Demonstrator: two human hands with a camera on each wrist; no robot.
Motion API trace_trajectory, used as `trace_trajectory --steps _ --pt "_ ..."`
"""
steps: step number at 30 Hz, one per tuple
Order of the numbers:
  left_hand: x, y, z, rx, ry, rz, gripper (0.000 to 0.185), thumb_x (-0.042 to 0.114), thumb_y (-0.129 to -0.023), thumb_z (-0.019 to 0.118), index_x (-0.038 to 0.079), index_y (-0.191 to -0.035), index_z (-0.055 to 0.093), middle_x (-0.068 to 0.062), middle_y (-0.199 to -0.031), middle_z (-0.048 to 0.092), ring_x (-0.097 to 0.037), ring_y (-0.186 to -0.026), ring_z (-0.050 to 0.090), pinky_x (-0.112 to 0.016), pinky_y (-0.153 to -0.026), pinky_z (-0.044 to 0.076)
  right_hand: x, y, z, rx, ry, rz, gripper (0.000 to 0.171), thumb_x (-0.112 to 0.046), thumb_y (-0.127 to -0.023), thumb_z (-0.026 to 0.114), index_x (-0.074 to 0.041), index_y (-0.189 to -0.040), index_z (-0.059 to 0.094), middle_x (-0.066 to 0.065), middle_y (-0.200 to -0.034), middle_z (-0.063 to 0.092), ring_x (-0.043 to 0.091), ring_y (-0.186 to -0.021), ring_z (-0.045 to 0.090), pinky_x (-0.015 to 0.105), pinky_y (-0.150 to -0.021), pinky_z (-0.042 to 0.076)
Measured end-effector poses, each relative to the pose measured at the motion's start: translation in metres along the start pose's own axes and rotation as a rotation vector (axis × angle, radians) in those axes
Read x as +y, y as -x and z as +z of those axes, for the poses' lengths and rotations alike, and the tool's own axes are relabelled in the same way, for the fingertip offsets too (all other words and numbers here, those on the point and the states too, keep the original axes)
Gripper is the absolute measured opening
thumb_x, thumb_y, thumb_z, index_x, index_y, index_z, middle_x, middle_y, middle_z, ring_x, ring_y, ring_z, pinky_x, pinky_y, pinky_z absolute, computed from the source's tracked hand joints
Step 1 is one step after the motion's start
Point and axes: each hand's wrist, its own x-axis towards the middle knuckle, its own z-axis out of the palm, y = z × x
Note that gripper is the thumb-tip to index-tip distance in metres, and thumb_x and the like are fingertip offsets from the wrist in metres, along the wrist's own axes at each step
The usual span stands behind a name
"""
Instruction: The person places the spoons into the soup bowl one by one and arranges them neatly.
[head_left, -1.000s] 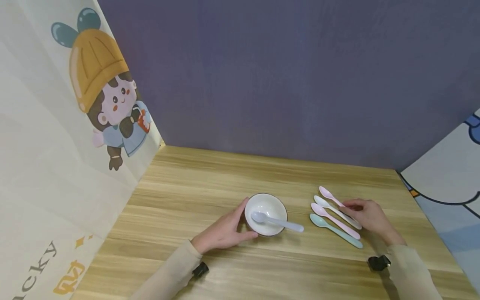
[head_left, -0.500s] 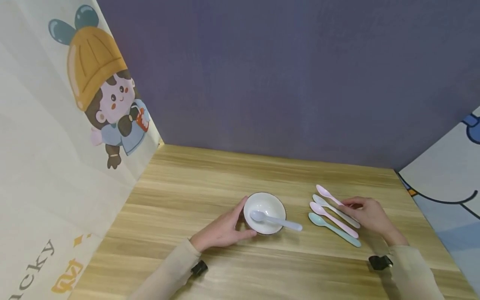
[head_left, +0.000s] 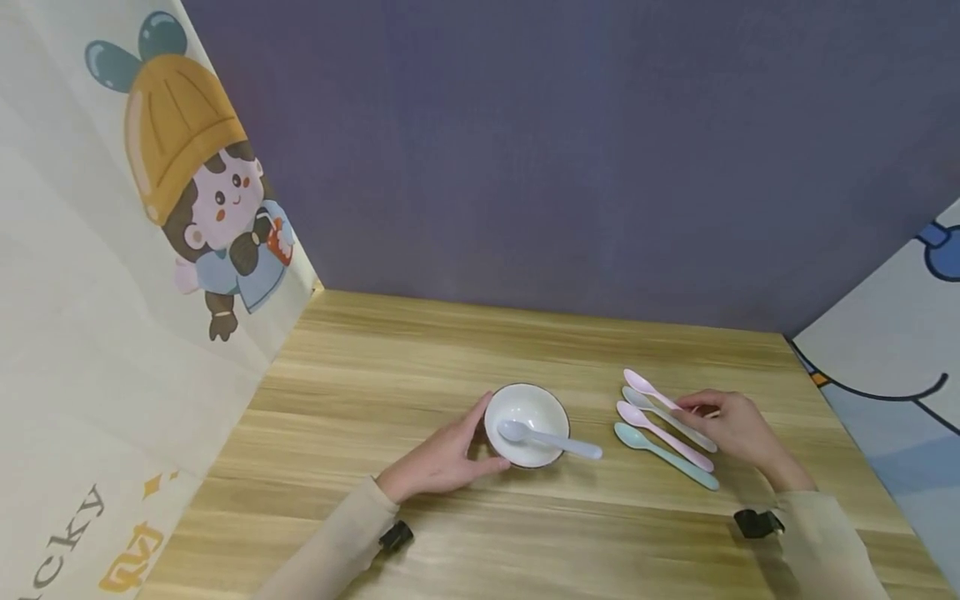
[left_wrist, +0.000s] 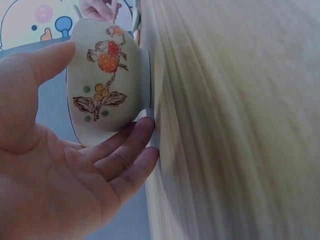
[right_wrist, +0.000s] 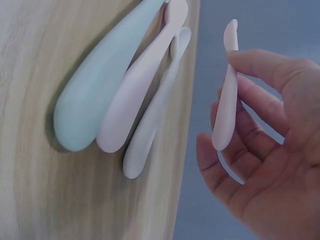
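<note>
— What is the left hand [head_left: 438, 461] doing?

— It cups the white bowl [head_left: 527, 423] from the left side, thumb on the far flank and fingers [left_wrist: 125, 150] curled round the near flank low down, touching the worktop [head_left: 420, 367]. The left wrist view shows the bowl's outer wall [left_wrist: 102, 80] painted with orange fruit and brown leaves.

— And what sits in the bowl?

— A pale lavender spoon [head_left: 549, 440]. Its scoop lies inside the bowl, and its handle runs out over the right rim to hang just above the wood.

— Where is the right hand [head_left: 738, 433]?

— To the right of the bowl, at the row of spoons. It pinches the handle of the pink spoon [head_left: 651, 388], the farthest in the row, between thumb and fingertips. In the right wrist view that spoon [right_wrist: 225, 90] is clear of the wood, apart from the other three.

— Which three?

— A white spoon [head_left: 663, 412], then a second pink spoon [head_left: 660, 433], then a teal spoon [head_left: 663, 455] nearest the person. They lie side by side on the worktop, scoops pointing far-left and handles near-right, touching or nearly so.

— Anything else around?

— A purple wall [head_left: 570, 150] stands behind the worktop, a cartoon panel [head_left: 187, 175] with a child in an orange hat on the left, and another printed panel [head_left: 892, 367] on the right. Both sleeves are beige.
</note>
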Motion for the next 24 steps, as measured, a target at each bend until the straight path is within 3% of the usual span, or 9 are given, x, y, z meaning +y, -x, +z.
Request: trace_trajectory --steps 24 --pt "0.001 0.001 -0.001 -0.018 -0.012 -0.024 0.108 0.050 -0.098 0.075 0.014 -0.173 0.007 -0.013 -0.162 0.052 -0.023 -0.142 0.058 -0.051 -0.122 0.044 -0.021 0.007 0.002 0.009 -0.038 -0.088 0.019 -0.021 -0.096 0.082 -0.007 -0.109 0.083 0.001 -0.095 0.075 0.000 -0.080 0.062 0.022 -0.070 0.057"
